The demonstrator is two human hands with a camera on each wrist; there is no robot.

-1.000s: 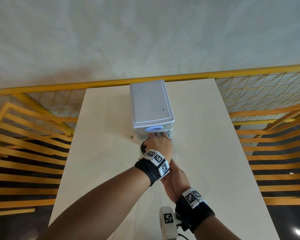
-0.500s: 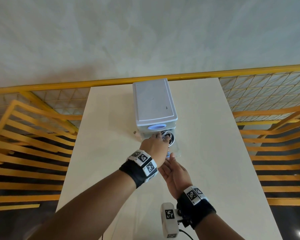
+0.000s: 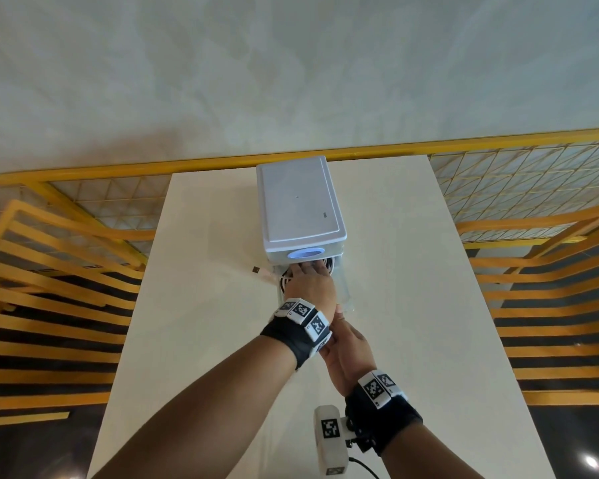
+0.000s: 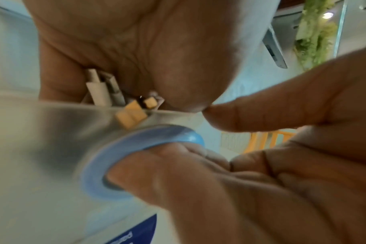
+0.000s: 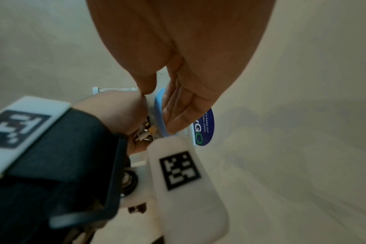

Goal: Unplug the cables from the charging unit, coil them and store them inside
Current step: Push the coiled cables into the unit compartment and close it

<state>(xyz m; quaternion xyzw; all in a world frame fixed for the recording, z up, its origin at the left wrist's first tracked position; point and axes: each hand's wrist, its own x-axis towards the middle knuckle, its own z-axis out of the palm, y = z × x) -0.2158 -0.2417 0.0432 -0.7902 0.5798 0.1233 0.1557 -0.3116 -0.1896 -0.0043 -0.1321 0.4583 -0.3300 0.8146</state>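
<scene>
The box [image 3: 300, 205] stands at the far middle of the surface [image 3: 412, 305], close to the yellow rail [image 3: 118, 167] behind it. Its open drawer [image 3: 343, 288] juts toward the near side, and the left hand [image 3: 310, 288] fills the drawer mouth, so little room is left there. The right hand [image 3: 348, 350] sits just near of the drawer, blocking the near approach. A cable plug [image 3: 256, 270] lies just left of the drawer. Broad bare surface lies left and right of the box.
</scene>
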